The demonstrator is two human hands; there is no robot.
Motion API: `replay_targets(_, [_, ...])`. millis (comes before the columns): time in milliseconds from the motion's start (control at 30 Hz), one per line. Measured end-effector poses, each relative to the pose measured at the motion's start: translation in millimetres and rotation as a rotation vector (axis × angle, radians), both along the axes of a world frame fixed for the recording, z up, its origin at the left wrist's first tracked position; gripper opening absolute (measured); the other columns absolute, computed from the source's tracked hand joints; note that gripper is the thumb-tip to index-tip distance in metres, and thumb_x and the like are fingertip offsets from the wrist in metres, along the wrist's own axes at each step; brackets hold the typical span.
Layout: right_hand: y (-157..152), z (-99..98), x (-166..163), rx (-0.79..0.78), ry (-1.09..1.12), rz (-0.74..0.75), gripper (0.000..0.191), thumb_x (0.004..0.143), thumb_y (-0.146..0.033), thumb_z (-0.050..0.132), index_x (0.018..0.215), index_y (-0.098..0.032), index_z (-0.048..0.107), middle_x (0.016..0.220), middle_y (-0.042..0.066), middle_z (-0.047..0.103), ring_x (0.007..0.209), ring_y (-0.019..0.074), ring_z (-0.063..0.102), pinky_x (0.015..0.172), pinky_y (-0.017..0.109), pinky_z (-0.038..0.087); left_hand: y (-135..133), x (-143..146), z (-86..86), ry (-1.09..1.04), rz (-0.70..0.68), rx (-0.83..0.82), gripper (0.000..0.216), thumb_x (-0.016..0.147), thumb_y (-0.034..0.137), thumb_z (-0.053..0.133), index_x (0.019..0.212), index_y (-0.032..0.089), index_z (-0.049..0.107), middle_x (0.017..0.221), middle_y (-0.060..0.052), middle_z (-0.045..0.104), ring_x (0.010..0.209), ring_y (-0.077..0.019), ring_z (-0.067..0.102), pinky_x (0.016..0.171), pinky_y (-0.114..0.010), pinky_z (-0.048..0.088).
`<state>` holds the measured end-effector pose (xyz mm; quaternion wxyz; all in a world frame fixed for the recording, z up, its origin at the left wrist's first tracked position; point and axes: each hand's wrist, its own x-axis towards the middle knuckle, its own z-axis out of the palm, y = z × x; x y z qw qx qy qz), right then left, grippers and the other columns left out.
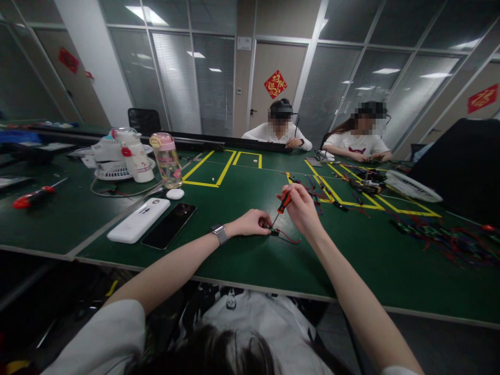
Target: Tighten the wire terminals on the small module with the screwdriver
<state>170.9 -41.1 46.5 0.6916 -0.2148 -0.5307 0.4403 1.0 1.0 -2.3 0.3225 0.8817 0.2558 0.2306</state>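
My right hand [299, 203] is closed around the orange and black handle of a screwdriver [285, 202]. The screwdriver leans, and its shaft points down at a small green circuit board [275, 231] on the table. My left hand [255, 222], with a watch on the wrist, pinches the left end of the board against the tabletop. A red and black wire trails from the board to the right. The screwdriver's tip meets the board close to my left fingertips; the exact contact point is too small to make out.
On the green table [234, 260] a white power bank [138, 221], a black phone [170, 226], a white earbud case [175, 194] and a pink-lidded bottle [167, 161] stand left. Wired boards [449, 237] are heaped right. Another screwdriver [33, 198] lies far left. Two people sit opposite.
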Motion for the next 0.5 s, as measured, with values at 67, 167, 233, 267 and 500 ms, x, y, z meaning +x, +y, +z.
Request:
replay_targets(67, [0.7,0.1,1.6,-0.004,-0.016,-0.006,0.021,0.075,-0.043,0.077,0.084,-0.027,0.067,0.084,-0.002,0.061,0.079,0.0136,0.058,0.084,0.03,0.052,0.8,0.0,-0.8,-0.004,-0.004,0.003,0.02,0.074,0.026,0.071,0.088,0.012,0.071,0.076,-0.001,0.065,0.068,-0.0115,0.056,0.063,-0.021,0.042])
replay_targets(167, [-1.2,1.8,2.6,-0.021,-0.05,0.035,0.022,0.08,-0.045,0.072,0.093,-0.027,0.069,0.081,-0.001,0.063,0.078,0.0147,0.059,0.081,0.031,0.052,1.5,-0.1,-1.6,-0.007,-0.006,0.001,0.02,0.074,0.025,0.071,0.088,0.012,0.071,0.076,-0.001,0.064,0.068,-0.0113,0.056,0.063,-0.021,0.043])
replay_targets(233, [-3.2,2.9,1.7,-0.037,-0.054,0.071,0.024,0.082,-0.046,0.069,0.099,-0.028,0.068,0.081,-0.001,0.064,0.077,0.0146,0.06,0.08,0.031,0.052,1.4,-0.2,-1.3,-0.003,-0.002,0.004,0.02,0.074,0.025,0.072,0.088,0.012,0.071,0.075,-0.001,0.064,0.067,-0.0111,0.056,0.063,-0.021,0.043])
replay_targets(267, [-4.0,3.2,1.0,-0.045,-0.049,0.085,0.023,0.083,-0.046,0.067,0.099,-0.029,0.067,0.081,-0.001,0.064,0.075,0.0143,0.06,0.079,0.031,0.052,1.1,-0.3,-1.0,-0.001,0.001,0.005,0.02,0.074,0.025,0.072,0.088,0.012,0.071,0.075,0.0,0.063,0.067,-0.0111,0.055,0.063,-0.021,0.043])
replay_targets(500, [-2.1,1.7,-0.8,-0.042,0.025,0.048,0.02,0.075,-0.042,0.076,0.083,-0.027,0.066,0.085,-0.002,0.062,0.079,0.014,0.058,0.085,0.032,0.053,-0.8,0.2,0.5,0.003,0.008,0.001,0.018,0.074,0.025,0.072,0.087,0.012,0.07,0.075,-0.001,0.063,0.067,-0.0111,0.055,0.063,-0.021,0.042])
